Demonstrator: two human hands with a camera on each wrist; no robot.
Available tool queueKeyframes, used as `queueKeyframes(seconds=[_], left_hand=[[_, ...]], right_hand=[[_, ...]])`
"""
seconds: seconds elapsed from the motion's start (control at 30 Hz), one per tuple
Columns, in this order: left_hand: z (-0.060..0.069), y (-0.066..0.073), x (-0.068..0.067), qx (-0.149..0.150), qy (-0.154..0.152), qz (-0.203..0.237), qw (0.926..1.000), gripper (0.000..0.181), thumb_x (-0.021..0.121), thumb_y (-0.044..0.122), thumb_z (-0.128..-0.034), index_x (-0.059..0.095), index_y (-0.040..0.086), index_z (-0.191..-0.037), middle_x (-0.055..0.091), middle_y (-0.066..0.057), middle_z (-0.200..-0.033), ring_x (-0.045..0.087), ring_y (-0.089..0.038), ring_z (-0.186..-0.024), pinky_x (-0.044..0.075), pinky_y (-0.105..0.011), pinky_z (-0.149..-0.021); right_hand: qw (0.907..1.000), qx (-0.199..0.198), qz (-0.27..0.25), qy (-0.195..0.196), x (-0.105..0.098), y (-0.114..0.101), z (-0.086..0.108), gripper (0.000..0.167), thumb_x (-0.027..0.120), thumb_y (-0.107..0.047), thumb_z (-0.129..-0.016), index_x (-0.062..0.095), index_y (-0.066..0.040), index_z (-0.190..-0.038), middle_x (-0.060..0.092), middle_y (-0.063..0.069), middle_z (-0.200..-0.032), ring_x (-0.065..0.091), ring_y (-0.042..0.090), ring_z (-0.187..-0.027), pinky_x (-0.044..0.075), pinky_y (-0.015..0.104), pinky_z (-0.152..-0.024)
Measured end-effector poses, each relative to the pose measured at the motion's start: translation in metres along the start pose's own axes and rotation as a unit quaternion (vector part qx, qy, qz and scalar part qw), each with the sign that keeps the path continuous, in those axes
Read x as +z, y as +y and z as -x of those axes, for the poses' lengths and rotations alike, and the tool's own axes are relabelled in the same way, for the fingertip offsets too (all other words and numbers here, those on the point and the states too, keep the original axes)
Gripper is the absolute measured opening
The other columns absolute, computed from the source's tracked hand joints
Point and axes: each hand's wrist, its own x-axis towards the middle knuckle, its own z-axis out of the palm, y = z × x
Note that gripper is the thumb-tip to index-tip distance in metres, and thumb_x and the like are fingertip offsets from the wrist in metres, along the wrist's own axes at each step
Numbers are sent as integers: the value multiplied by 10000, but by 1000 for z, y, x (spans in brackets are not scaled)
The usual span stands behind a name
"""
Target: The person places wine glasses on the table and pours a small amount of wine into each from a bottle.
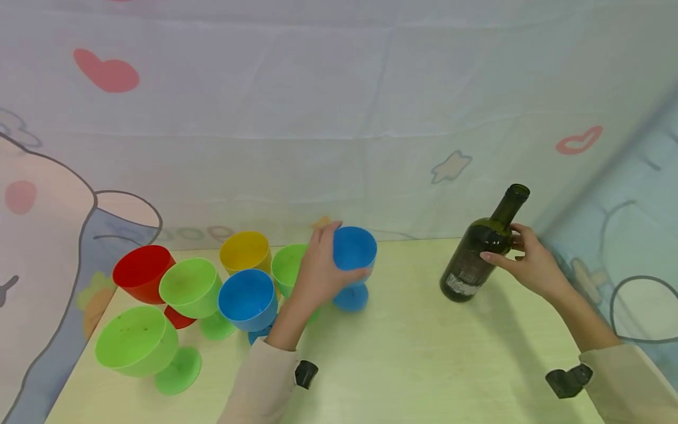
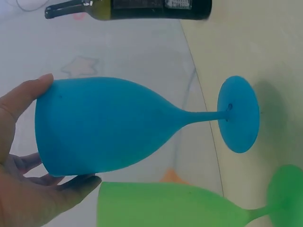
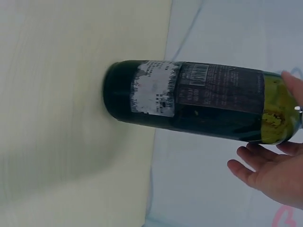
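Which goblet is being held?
The blue goblet nearest the bottle: the left hand pinches its bowl; the other blue goblet, like the rest, stands ungripped.

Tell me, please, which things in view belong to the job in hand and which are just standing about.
In use:
blue goblet, held by the left fingers
dark bottle, held by the right fingers

Seemingly just standing about:
red goblet
yellow goblet
other blue goblet
nearest green goblet
middle green goblet
rightmost green goblet

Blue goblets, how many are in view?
2: the held blue goblet, in the left hand, and the standing blue goblet, in front of the yellow goblet.
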Motion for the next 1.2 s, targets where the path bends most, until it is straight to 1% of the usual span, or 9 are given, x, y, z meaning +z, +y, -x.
queueKeyframes(seconds=[0.17,0.33,0.47,0.53,0.67,0.87,1.07,1.13,1.2], left_hand=[[17,-1,-4,292,-175,585,9977,846,784,274,-705,327,99,-1395,357,-123,-1375,365,-323,-1230,405,-540,-896],[31,-2,-5,313,-360,1021,9936,836,780,261,-712,323,127,-1399,343,-86,-1394,332,-291,-1258,391,-534,-916],[41,-3,-3,400,-500,1391,9882,826,772,240,-722,316,127,-1401,338,-60,-1406,318,-278,-1274,364,-536,-944],[45,-4,-2,438,-543,1483,9865,820,767,243,-729,312,130,-1402,341,-47,-1407,313,-274,-1280,353,-543,-950],[53,-7,0,392,-609,1574,9849,825,769,259,-724,311,138,-1400,356,-20,-1399,317,-270,-1280,350,-553,-949],[58,-9,2,181,-749,1581,9844,899,810,269,-671,310,128,-1405,368,-10,-1397,338,-263,-1264,377,-532,-934],[61,-11,4,195,-850,1337,9872,902,825,294,-648,343,111,-1388,395,-60,-1378,363,-302,-1244,396,-544,-906],[62,-12,4,183,-866,1285,9878,890,828,301,-643,358,118,-1377,414,-74,-1360,385,-310,-1224,408,-541,-893],[63,-12,5,142,-882,1271,9879,879,832,305,-636,373,132,-1366,429,-77,-1340,403,-306,-1203,421,-532,-880]], right_hand=[[9974,160,-660,-226,2,7,-5,939,613,-338,-871,-51,22,-1427,251,358,-1364,292,484,-1234,309,626,-903],[9940,216,-1068,-76,10,10,-11,942,643,-293,-856,-40,4,-1433,302,327,-1337,335,440,-1212,324,600,-915],[9910,347,-1294,5,16,13,-14,963,673,-270,-834,-30,-7,-1436,232,304,-1372,288,442,-1232,304,593,-939],[9895,378,-1396,36,18,15,-16,970,683,-261,-827,-27,-4,-1435,189,292,-1392,259,450,-1246,294,593,-947],[9867,390,-1575,87,20,17,-19,959,688,-240,-824,-13,6,-1432,174,279,-1395,251,444,-1244,293,586,-952],[9847,431,-1686,48,20,18,-19,892,685,-231,-826,70,32,-1416,238,267,-1366,310,425,-1212,319,560,-943],[9885,378,-1446,230,23,17,-18,811,693,-254,-818,173,74,-1347,304,273,-1310,359,421,-1159,350,552,-905],[9897,335,-1344,349,24,17,-16,795,699,-256,-811,189,79,-1321,325,274,-1286,384,409,-1134,367,530,-889],[9905,272,-1271,445,25,17,-14,780,708,-248,-804,200,77,-1300,340,263,-1266,407,383,-1110,395,476,-867]])
